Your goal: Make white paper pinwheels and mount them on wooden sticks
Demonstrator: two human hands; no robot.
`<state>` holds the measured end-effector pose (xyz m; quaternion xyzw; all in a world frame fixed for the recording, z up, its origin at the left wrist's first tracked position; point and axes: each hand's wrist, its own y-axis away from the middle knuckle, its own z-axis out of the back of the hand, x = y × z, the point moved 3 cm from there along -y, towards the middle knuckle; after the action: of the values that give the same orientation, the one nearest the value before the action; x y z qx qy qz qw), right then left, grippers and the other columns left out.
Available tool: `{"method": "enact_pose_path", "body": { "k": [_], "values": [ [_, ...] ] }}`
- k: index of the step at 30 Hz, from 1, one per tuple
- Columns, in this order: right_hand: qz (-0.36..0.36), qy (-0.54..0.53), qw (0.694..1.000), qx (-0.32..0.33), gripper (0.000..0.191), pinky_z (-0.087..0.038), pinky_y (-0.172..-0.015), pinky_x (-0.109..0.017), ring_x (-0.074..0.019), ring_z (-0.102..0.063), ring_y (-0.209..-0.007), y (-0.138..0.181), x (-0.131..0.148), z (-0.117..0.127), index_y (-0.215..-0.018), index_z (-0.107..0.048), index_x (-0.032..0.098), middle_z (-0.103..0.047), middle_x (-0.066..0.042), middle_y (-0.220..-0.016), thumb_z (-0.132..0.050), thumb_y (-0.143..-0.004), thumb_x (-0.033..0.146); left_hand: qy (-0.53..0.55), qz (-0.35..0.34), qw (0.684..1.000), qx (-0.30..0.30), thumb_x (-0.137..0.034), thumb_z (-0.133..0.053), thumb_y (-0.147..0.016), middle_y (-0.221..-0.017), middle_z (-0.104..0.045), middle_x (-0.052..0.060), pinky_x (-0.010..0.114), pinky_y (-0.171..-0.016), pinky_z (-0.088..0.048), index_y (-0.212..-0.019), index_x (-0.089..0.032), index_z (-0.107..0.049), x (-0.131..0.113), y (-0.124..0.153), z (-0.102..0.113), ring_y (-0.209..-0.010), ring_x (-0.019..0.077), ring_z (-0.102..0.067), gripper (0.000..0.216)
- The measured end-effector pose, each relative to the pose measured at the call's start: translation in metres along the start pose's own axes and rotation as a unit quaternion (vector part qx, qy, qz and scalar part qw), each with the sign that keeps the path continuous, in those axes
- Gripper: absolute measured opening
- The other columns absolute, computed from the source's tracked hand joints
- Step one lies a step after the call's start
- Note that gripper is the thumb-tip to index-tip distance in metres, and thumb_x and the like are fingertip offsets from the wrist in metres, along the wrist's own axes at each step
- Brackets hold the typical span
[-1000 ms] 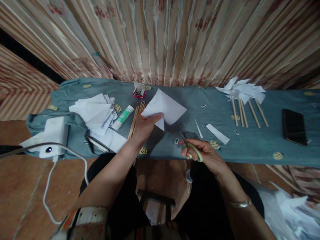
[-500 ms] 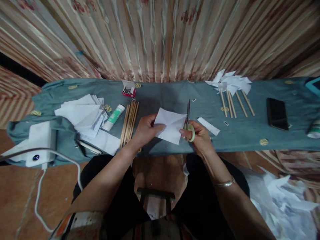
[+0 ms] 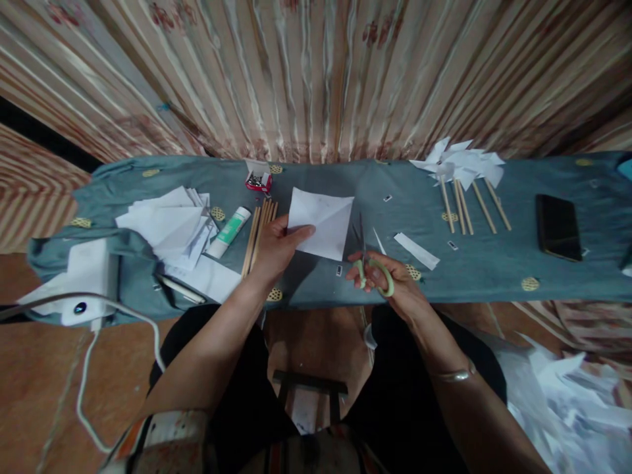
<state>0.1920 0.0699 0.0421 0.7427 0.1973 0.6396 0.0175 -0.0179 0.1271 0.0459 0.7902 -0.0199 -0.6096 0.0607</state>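
Note:
A squarish sheet of white paper with a diagonal crease is pinched at its left edge by my left hand, thumb on top. My right hand has its fingers in the pale green handles of a pair of scissors. The blades are slightly parted and point away from me, just right of the paper and apart from it. Right of the blades lies a thin white paper sliver, and beyond it a folded paper strip.
Wooden sticks, a glue tube, a red box of metal pins and a paper stack lie left. Paper pinwheels on sticks and a phone lie right. A white power adapter with cable sits at the left front.
The paper has turned and moved up and left, away from the scissors. The scissors have dropped nearer me and opened slightly. A thin paper sliver now lies on the cloth.

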Motion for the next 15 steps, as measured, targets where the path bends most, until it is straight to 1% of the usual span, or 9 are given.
{"method": "enact_pose_path", "body": {
  "k": [2,5,10,15],
  "values": [
    [-0.033,0.016,0.998,0.056,0.057,-0.047,-0.057,-0.027,-0.0151,-0.061,-0.067,0.0061,-0.0029,-0.0008,-0.105,-0.069,0.017,-0.072,-0.007,-0.085,-0.079,-0.069,0.060,0.009,-0.011,1.000,-0.017,-0.028,-0.086,-0.059,-0.078,-0.075,0.002,0.028,-0.065,-0.052,-0.084,-0.016,-0.076,-0.0053,-0.0027,0.0036,-0.065,0.0162,-0.066,0.029],
    [-0.064,0.030,0.992,0.101,0.057,-0.051,-0.063,-0.028,-0.0144,-0.062,-0.068,0.0115,-0.0059,-0.0021,-0.105,-0.070,0.015,-0.071,-0.006,-0.085,-0.082,-0.068,0.056,0.008,-0.017,0.999,-0.028,-0.027,-0.086,-0.057,-0.077,-0.075,0.002,0.030,-0.065,-0.052,-0.083,-0.016,-0.075,-0.0087,-0.0038,0.0052,-0.066,0.0174,-0.067,0.030],
    [-0.079,0.012,0.991,0.111,0.059,-0.052,-0.061,-0.030,-0.0141,-0.061,-0.064,0.0123,-0.0053,-0.0055,-0.101,-0.072,0.013,-0.070,-0.005,-0.079,-0.084,-0.064,0.057,0.007,-0.015,1.000,-0.019,-0.027,-0.086,-0.055,-0.077,-0.076,0.001,0.030,-0.067,-0.054,-0.083,-0.017,-0.075,-0.0064,-0.0040,0.0037,-0.068,0.0182,-0.068,0.032],
    [-0.088,0.007,0.991,0.104,0.055,-0.049,-0.057,-0.027,-0.0134,-0.061,-0.062,0.0120,-0.0054,-0.0071,-0.099,-0.072,0.016,-0.071,-0.004,-0.076,-0.085,-0.063,0.055,-0.012,-0.013,1.000,-0.016,-0.028,-0.083,-0.058,-0.078,-0.075,0.002,0.031,-0.067,-0.054,-0.084,-0.016,-0.074,-0.0027,-0.0045,0.0037,-0.070,0.0185,-0.068,0.030]
  ]
}}
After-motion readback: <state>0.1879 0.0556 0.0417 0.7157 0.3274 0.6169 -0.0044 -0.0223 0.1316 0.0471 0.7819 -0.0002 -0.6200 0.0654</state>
